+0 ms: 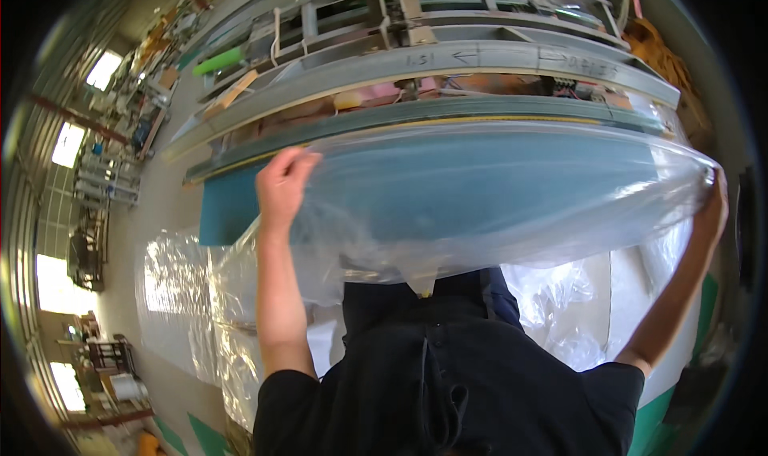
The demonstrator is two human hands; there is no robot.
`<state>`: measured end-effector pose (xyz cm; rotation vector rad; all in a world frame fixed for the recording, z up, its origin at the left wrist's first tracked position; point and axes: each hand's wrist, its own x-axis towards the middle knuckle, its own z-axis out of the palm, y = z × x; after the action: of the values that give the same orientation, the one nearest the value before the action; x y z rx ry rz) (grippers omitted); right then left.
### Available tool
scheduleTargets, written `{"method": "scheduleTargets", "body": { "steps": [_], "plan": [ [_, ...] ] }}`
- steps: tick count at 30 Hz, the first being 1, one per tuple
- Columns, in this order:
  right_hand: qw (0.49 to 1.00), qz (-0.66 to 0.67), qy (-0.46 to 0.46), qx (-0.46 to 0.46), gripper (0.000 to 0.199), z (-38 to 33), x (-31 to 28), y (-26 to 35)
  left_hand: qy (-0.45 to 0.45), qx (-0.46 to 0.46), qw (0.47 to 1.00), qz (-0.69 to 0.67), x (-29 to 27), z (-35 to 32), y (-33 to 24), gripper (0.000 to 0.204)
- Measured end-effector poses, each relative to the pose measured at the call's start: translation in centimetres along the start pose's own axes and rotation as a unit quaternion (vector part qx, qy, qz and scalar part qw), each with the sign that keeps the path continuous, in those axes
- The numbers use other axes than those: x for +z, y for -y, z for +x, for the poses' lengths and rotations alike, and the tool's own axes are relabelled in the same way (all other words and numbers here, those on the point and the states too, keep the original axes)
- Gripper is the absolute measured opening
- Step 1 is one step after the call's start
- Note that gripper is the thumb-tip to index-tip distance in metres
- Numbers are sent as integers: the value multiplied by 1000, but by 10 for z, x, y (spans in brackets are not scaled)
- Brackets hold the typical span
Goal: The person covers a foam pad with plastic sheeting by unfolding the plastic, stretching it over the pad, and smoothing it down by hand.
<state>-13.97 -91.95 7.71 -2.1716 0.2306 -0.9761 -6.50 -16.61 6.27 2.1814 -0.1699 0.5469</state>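
A wide sheet of clear plastic film (512, 232) stretches between my two hands, over a blue-green panel or board (228, 212) in front of me. My left hand (284, 186) pinches the film's upper edge near the panel's left part. Out at the far right, my right hand (714, 192) grips the bunched corner of the film, with its fingers partly hidden behind the folds. The film lies in tight creases toward the right hand and hangs loosely below the left hand, down to the floor on the left.
Beyond the panel runs a long metal rail (432, 110), and behind it a grey metal frame (480, 56) with handwritten marks. A green roll (218, 62) lies at the far left of the frame. More crumpled plastic (552, 292) is on the floor by my legs. Brown material (660, 52) hangs far right.
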Motion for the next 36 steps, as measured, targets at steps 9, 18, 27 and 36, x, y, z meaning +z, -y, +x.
{"method": "scheduleTargets", "body": {
  "steps": [9,18,27,36],
  "plan": [
    [911,-356,-142,151,41,20,-206,-254,-46,163,934,314,-2,-33,26,6],
    [960,-266,92,14,35,-66,52,-106,-76,96,952,282,-30,-24,71,6],
    [865,33,388,-317,47,-211,277,333,-200,154,951,180,-53,-18,-6,7],
    [759,277,588,-22,12,-208,281,340,-194,-88,969,-127,-97,-51,3,12]
  ]
}}
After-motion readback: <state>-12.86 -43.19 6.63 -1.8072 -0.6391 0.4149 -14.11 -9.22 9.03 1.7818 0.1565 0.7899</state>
